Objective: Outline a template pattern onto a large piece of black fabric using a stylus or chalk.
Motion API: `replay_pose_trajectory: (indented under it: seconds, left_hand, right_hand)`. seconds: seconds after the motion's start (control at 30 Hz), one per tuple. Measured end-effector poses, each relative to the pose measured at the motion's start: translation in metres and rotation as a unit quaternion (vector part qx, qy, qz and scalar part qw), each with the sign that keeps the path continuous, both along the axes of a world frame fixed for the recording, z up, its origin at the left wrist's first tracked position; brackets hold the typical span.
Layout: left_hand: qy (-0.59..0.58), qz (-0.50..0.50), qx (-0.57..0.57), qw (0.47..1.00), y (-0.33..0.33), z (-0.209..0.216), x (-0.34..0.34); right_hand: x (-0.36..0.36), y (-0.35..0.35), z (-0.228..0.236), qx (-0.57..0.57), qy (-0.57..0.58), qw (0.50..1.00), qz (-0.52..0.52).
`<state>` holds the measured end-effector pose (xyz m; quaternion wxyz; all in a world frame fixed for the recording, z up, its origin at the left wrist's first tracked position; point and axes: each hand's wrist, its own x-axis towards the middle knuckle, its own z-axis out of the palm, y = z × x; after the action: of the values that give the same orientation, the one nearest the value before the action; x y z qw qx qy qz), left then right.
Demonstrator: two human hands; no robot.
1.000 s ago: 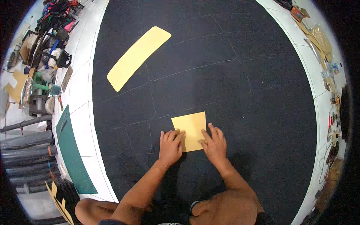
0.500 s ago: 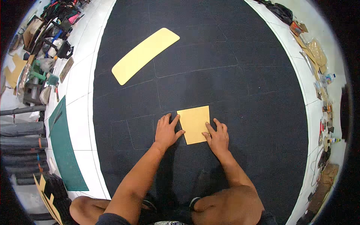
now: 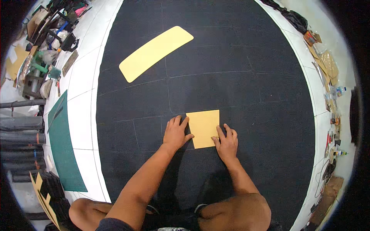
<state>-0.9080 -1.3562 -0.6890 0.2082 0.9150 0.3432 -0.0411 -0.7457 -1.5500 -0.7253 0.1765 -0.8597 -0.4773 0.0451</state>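
Note:
A square yellow card (image 3: 203,129) lies flat on a wide black cloth (image 3: 277,154) marked with thin pale lines. At the card's left edge is my left hand (image 3: 176,134), fingers apart, with the thumb and index fingertip touching that edge. My right hand (image 3: 227,144) rests at the right edge, its thumb and index finger on the card's border and the other fingers on the cloth. Neither hand is closed around anything. Farther off, to the left, a long yellow card template (image 3: 156,54) with rounded corners lies slanted on the cloth.
White floor tiles (image 3: 83,115) border the cloth. On the left lie a green cutting mat (image 3: 67,154), dark rolls of material (image 3: 23,136) and piled clutter (image 3: 46,50). Along the right wall are a plastic bottle (image 3: 339,91), tools and cardboard scraps. My bent legs flank my forearms.
The whole view has turned and shifted slightly. Both hands stay at the square card's edges, and the card keeps about the same place on the cloth.

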Motion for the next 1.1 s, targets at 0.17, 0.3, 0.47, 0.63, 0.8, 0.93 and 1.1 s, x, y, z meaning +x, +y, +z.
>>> replay_pose_trajectory:
  seconds: [0.17, 0.3, 0.47, 0.63, 0.8, 0.93, 1.1]
  left_hand:
    - [-0.004, -0.003, 0.005, 1.0, 0.0004, 0.002, 0.0009]
    - [0.004, 0.003, -0.007, 1.0, 0.0008, 0.0027, 0.0004]
    - [0.004, 0.007, -0.001, 1.0, 0.0001, -0.0006, 0.0005]
    - [0.005, -0.002, 0.01, 1.0, 0.0008, -0.0014, 0.0]
    - [0.008, -0.002, 0.01, 1.0, 0.0002, -0.0032, -0.0006]
    - [0.001, -0.004, 0.01, 1.0, 0.0005, -0.0054, -0.0005]
    - [-0.008, 0.0, 0.002, 1.0, -0.0003, -0.0055, -0.0005]
  right_hand:
    - [0.0005, 0.0005, 0.0039, 0.008, 0.006, 1.0, 0.003]
    - [0.0051, -0.0016, 0.005, 0.042, 0.033, 0.999, 0.008]
    - [0.0077, -0.0049, 0.0014, 0.036, 0.026, 0.999, 0.013]
    - [0.0077, -0.0045, 0.0007, 0.026, 0.026, 0.999, 0.014]
    - [0.008, -0.0054, -0.0001, 0.032, 0.028, 0.999, 0.017]
    - [0.0088, -0.0065, -0.0009, 0.041, 0.023, 0.999, 0.023]
    - [0.0081, -0.007, -0.0023, 0.052, 0.005, 0.998, 0.027]
